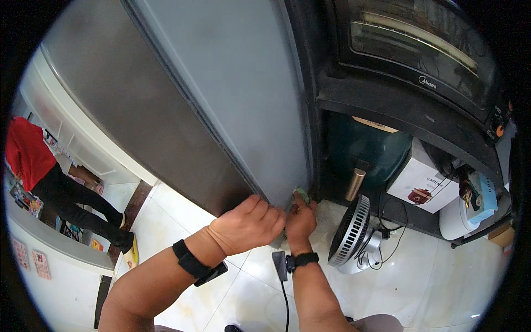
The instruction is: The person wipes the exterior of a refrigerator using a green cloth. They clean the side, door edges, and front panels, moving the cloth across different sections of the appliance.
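Note:
In front of me stands a refrigerator with a dark metallic door [166, 108] and a grey side panel [240, 91]. My left hand [251, 222] is curled at the low end of the seam between the two; its fingertips are hidden, so I cannot tell whether it grips the edge. My right hand [300, 220] holds a small green cleaning cloth or scouring pad [303, 193] against the bottom of the side panel, near its right edge. Most of the pad is covered by the fingers. Both wrists wear black straps with small devices, and a cable hangs from the right one.
A silver and black fan [350, 232] with loose cords stands on the tiled floor right of my hands. Beyond it, a black shelf unit [415, 112] carries a Midea oven [415, 50], a cookware box [423, 182] and a dark-green bin [365, 145]. A person [70, 195] stands at the left.

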The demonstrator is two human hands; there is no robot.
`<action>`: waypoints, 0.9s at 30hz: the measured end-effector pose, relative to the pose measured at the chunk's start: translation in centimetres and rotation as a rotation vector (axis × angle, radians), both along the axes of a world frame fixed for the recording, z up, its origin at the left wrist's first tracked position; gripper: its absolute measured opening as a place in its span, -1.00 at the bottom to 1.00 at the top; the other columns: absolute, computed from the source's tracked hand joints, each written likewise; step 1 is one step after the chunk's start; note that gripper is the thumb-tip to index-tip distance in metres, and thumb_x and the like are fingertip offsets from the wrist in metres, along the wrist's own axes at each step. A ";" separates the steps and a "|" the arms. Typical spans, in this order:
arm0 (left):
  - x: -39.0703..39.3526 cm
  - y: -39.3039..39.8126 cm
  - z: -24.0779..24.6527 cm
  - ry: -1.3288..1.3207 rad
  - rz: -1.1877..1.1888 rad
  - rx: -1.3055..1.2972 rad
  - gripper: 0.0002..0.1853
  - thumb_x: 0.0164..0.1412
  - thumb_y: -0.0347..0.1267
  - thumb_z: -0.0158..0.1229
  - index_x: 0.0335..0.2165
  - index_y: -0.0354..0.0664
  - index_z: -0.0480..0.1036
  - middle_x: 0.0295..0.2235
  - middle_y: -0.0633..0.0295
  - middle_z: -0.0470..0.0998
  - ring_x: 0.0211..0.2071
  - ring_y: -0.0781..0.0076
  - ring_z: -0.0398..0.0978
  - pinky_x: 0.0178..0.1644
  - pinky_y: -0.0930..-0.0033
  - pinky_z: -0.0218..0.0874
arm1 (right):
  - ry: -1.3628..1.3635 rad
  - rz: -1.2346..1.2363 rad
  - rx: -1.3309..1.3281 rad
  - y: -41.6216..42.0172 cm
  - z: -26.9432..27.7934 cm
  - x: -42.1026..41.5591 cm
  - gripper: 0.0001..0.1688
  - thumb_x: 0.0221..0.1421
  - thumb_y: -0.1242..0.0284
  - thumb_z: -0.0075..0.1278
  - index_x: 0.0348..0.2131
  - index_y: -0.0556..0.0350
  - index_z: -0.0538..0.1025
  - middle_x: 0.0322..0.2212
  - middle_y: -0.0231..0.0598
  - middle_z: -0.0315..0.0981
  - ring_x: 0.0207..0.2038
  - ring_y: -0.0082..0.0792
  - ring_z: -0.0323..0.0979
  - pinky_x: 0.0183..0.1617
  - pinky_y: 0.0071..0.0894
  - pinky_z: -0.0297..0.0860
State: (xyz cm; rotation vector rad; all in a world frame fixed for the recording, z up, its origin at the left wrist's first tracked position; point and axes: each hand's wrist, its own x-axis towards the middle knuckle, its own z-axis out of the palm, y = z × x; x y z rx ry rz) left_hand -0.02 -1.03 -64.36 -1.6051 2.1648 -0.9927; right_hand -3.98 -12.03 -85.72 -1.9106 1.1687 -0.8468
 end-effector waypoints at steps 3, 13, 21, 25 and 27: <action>0.1 0.1 0.0 -0.036 -0.009 -0.015 -0.77 -0.07 -0.34 0.08 -0.33 -0.06 0.48 -0.46 0.42 0.48 -0.33 0.48 0.47 -0.08 0.46 0.28 | 0.060 0.018 0.044 -0.2 0.7 -0.1 -0.57 0.05 0.52 0.01 -0.06 -0.20 0.57 -0.01 0.09 0.33 -0.01 0.13 0.36 0.01 -0.06 0.36; 0.1 0.2 -0.1 -0.024 -0.023 -0.031 -0.77 -0.08 -0.34 0.09 -0.35 -0.08 0.49 -0.44 0.41 0.51 -0.33 0.47 0.48 -0.08 0.45 0.30 | 0.014 0.039 0.083 0.3 0.6 0.2 -0.56 0.11 0.47 -0.03 0.00 -0.24 0.53 0.05 0.09 0.27 0.01 0.13 0.37 0.01 -0.09 0.37; 0.1 -0.2 -0.2 -0.020 -0.006 -0.027 -0.78 -0.06 -0.34 0.09 -0.34 -0.08 0.50 -0.44 0.40 0.52 -0.32 0.46 0.49 -0.08 0.44 0.31 | -0.086 0.075 -0.026 -6.0 -2.6 3.2 -0.56 0.11 0.48 -0.05 -0.01 -0.24 0.54 -0.08 0.09 0.32 -0.15 0.12 0.43 -0.11 -0.04 0.41; 0.0 -0.4 0.1 -0.028 -0.005 -0.033 -0.79 -0.06 -0.32 0.09 -0.36 -0.05 0.49 -0.44 0.41 0.52 -0.33 0.49 0.48 -0.08 0.45 0.31 | -0.102 0.028 -0.147 -6.4 -1.3 3.5 -0.53 0.06 0.51 -0.02 -0.01 -0.24 0.54 -0.16 0.06 0.33 -0.19 0.09 0.44 -0.14 -0.10 0.41; 0.0 0.0 -0.1 -0.013 0.002 -0.036 -0.80 -0.06 -0.31 0.09 -0.37 -0.04 0.49 -0.44 0.42 0.52 -0.33 0.50 0.48 -0.08 0.45 0.31 | -0.103 0.007 -0.215 -4.7 -0.4 3.2 -0.50 0.03 0.52 0.01 -0.01 -0.24 0.53 -0.17 0.05 0.33 -0.20 0.07 0.44 -0.14 -0.12 0.42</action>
